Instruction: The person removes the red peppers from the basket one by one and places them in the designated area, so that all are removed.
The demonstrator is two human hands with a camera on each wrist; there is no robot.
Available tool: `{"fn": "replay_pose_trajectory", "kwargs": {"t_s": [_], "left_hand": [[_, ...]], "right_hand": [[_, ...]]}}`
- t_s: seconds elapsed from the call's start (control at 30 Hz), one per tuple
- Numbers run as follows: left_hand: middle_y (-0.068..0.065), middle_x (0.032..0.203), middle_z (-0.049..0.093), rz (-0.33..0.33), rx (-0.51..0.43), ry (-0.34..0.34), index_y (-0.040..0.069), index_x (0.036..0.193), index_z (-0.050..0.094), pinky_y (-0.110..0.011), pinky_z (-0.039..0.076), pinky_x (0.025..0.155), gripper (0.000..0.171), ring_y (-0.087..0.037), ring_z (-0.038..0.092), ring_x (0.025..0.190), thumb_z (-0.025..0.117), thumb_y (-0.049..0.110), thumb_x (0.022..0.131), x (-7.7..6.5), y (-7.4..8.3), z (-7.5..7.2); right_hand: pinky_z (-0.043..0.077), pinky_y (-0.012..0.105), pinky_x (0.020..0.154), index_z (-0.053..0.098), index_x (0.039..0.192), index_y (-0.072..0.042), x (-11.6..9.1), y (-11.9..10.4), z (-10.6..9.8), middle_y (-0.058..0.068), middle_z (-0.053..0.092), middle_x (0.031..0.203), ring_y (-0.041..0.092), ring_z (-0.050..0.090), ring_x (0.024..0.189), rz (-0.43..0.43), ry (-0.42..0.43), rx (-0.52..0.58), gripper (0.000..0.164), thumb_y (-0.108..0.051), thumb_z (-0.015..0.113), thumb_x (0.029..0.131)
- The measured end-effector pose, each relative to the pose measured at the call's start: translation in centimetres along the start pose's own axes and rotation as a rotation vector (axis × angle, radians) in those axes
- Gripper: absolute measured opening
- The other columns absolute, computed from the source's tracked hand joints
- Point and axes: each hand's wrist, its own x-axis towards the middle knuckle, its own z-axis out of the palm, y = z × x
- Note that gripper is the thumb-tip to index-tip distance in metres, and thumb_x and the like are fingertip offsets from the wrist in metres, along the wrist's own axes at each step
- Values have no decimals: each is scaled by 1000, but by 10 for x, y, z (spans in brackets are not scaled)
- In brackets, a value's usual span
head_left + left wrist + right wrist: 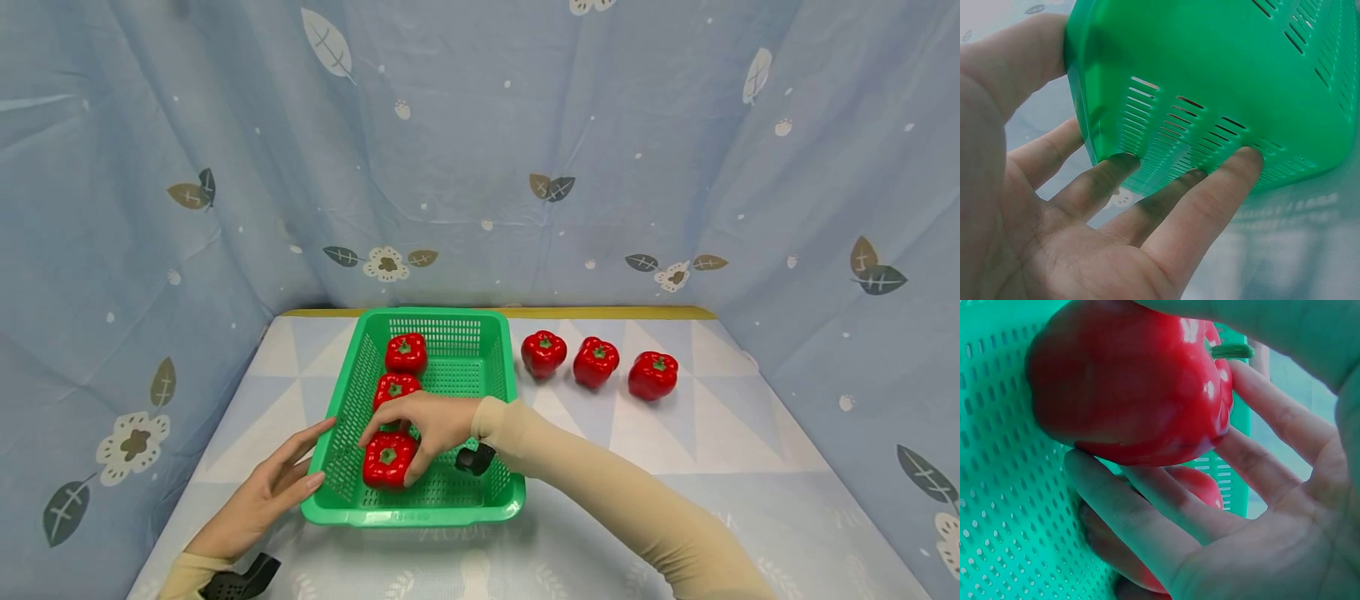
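Note:
A green plastic basket with slotted walls stands on the table. Inside it, three red bell peppers form a row along the left side: a far one, a middle one and a near one. My right hand reaches over the right rim and holds the near bell pepper between thumb and fingers; its green stem shows in the right wrist view. On the basket's outer left side rests my left hand, thumb at the rim and fingers spread against the slotted wall.
Right of the basket, three more red bell peppers lie in a row on the patterned tablecloth. A blue printed curtain hangs behind and on both sides of the table.

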Motion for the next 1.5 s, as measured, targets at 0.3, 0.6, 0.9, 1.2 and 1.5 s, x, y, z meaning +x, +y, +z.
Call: {"fn": "replay_pose_trajectory", "kwargs": {"t_s": [0.3, 0.6, 0.9, 1.2, 1.5], "left_hand": [[-18, 178, 21, -3, 21, 9, 30, 175, 29, -24, 48, 112, 65, -59, 21, 158, 57, 18, 117, 1, -3, -1], [-16, 178, 22, 10, 21, 13, 32, 174, 30, -15, 43, 111, 65, -57, 17, 160, 56, 17, 117, 1, -5, -4], [-19, 179, 20, -5, 22, 20, 30, 175, 29, -17, 45, 110, 65, -59, 18, 159, 57, 19, 117, 0, -4, -4], [-18, 179, 19, 2, -2, 11, 29, 175, 29, -15, 44, 110, 65, -58, 16, 160, 56, 18, 117, -2, -5, -4], [-17, 180, 18, -3, -10, 1, 30, 175, 29, -17, 44, 112, 65, -59, 15, 160, 56, 18, 117, -1, -4, -1]], "right_hand": [[50, 26, 109, 68, 144, -6, -6, -2, -10, 1, 65, 143, 3, 57, 126, -40, 28, 44, 68, -8, 98, 82], [54, 30, 107, 69, 144, -10, -19, -16, -26, 0, 63, 145, 5, 54, 129, -41, 57, 59, 68, -5, 97, 82], [61, 34, 97, 69, 144, -10, -36, -26, -41, -2, 62, 145, 9, 55, 127, -84, 120, 54, 67, -8, 96, 83], [62, 37, 91, 68, 146, -11, -56, -34, -52, -5, 61, 150, 10, 54, 129, -80, 183, 2, 68, -11, 97, 84], [59, 38, 95, 68, 145, -10, -72, -38, -58, -8, 63, 147, 8, 55, 132, -109, 215, -39, 68, -11, 97, 83]]}}
